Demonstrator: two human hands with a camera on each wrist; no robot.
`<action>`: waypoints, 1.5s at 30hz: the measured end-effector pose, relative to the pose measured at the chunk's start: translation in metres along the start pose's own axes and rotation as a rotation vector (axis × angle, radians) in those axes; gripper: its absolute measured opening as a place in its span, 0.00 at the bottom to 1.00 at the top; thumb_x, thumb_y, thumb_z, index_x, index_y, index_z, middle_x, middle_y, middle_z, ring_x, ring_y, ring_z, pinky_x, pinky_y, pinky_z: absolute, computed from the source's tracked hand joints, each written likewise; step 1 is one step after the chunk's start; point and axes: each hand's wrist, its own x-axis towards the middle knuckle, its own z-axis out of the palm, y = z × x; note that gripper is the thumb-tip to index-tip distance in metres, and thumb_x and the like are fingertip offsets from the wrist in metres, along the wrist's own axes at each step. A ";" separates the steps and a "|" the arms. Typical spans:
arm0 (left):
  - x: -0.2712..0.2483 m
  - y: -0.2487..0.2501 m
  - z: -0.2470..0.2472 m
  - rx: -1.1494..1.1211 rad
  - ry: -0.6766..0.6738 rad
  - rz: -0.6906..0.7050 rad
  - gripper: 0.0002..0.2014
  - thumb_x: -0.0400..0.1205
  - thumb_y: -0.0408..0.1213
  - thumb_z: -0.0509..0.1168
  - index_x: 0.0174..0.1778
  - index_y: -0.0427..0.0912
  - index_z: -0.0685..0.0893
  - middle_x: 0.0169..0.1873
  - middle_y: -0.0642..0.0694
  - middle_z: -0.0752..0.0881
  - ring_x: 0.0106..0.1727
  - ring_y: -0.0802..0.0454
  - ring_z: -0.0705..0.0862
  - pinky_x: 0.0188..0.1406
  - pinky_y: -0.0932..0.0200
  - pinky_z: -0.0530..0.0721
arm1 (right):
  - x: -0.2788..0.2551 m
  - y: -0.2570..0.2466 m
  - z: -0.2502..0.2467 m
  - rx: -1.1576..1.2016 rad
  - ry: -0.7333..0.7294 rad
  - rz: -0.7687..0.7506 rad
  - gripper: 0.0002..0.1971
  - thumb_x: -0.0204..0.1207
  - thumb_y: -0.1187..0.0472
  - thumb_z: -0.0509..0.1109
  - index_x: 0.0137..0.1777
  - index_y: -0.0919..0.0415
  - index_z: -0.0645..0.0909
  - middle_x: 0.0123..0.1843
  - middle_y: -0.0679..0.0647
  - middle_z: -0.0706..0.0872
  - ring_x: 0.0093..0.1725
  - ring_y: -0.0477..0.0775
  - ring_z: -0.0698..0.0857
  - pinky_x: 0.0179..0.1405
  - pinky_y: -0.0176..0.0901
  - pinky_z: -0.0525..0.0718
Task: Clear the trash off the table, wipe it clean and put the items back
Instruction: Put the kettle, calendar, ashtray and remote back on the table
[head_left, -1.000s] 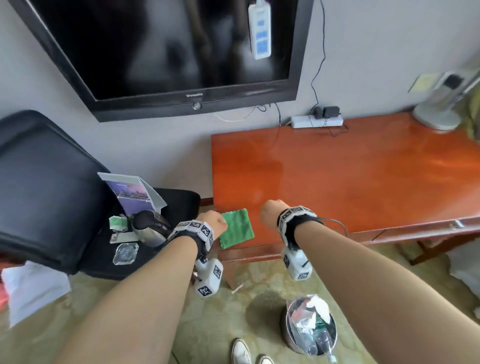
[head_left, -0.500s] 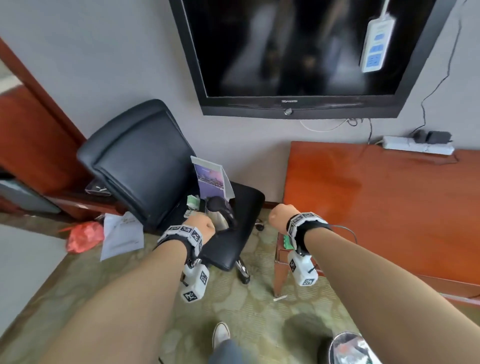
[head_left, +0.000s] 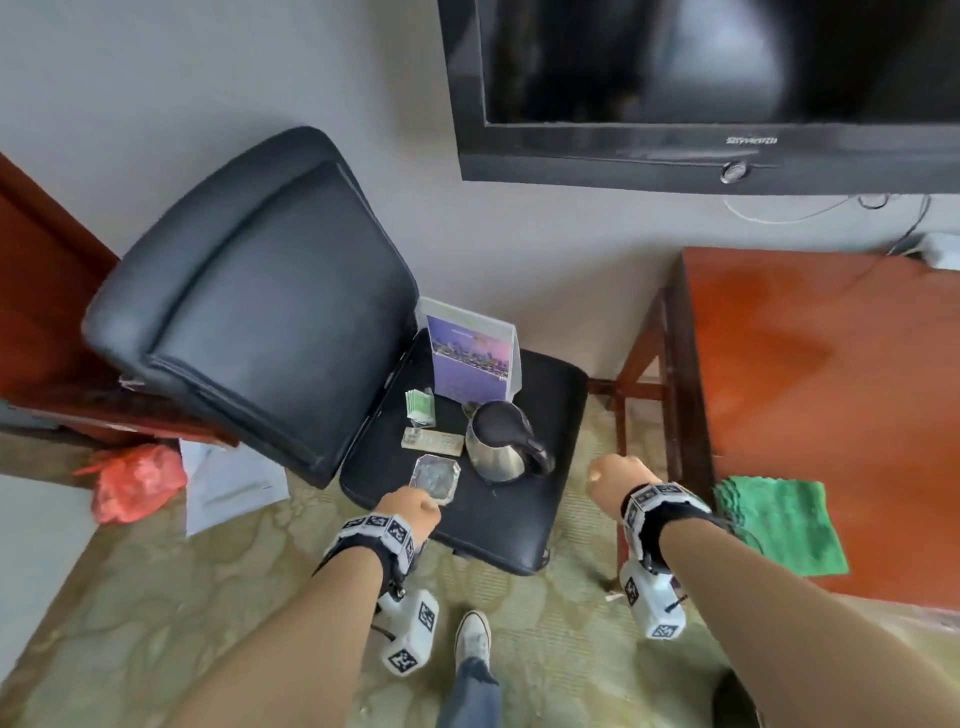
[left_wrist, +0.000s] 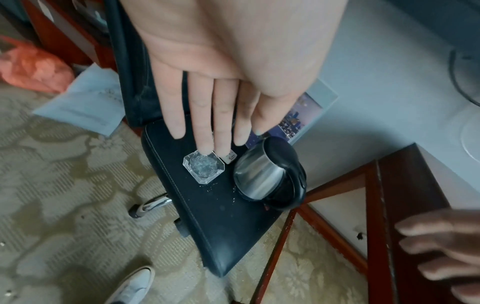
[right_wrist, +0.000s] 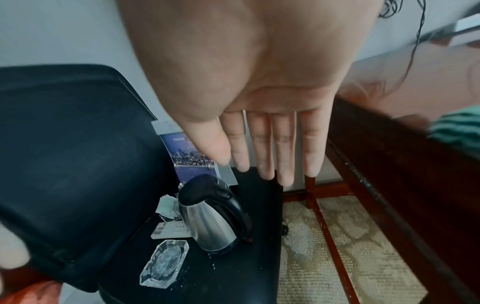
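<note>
A steel kettle (head_left: 501, 441) with a black lid and handle stands on the black chair seat (head_left: 498, 525). Beside it lie a glass ashtray (head_left: 435, 478), a flat white card (head_left: 432, 441) and green packets (head_left: 420, 404); a purple desk calendar (head_left: 470, 358) stands behind. My left hand (head_left: 410, 512) hovers over the ashtray (left_wrist: 203, 166), fingers (left_wrist: 200, 123) straight, holding nothing. My right hand (head_left: 613, 475) is in the air right of the kettle (right_wrist: 210, 222), fingers (right_wrist: 265, 154) straight and empty. A green cloth (head_left: 779, 525) lies on the red-brown table's (head_left: 831, 364) near left corner.
The chair's backrest (head_left: 249, 301) leans at the left. A wall television (head_left: 727, 78) hangs above the table. A red plastic bag (head_left: 135, 480) and papers (head_left: 234, 483) lie on the carpet at the left. My shoe (head_left: 472, 634) is between my arms.
The view has swung left from the table to the chair. My left hand has come away from the green cloth, and both hands have moved over to the chair seat.
</note>
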 end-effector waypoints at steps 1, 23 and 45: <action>0.019 -0.002 -0.005 -0.105 -0.036 -0.017 0.14 0.80 0.43 0.61 0.45 0.40 0.90 0.42 0.44 0.92 0.47 0.41 0.90 0.48 0.52 0.88 | 0.012 -0.006 0.005 0.013 -0.008 0.022 0.16 0.82 0.62 0.59 0.66 0.58 0.81 0.63 0.61 0.86 0.61 0.63 0.85 0.58 0.50 0.84; 0.242 0.076 0.030 -1.072 -0.123 -0.182 0.36 0.84 0.67 0.52 0.79 0.43 0.75 0.73 0.42 0.81 0.74 0.45 0.78 0.79 0.44 0.70 | 0.194 -0.026 0.106 0.197 -0.032 0.043 0.15 0.81 0.56 0.66 0.65 0.58 0.73 0.55 0.61 0.84 0.55 0.67 0.83 0.47 0.50 0.78; 0.006 0.181 -0.093 -0.686 -0.141 0.534 0.49 0.79 0.73 0.52 0.89 0.44 0.48 0.86 0.45 0.58 0.86 0.44 0.58 0.86 0.43 0.53 | -0.040 -0.015 -0.069 0.284 0.546 0.117 0.13 0.75 0.57 0.69 0.58 0.55 0.73 0.46 0.57 0.85 0.47 0.66 0.85 0.40 0.48 0.76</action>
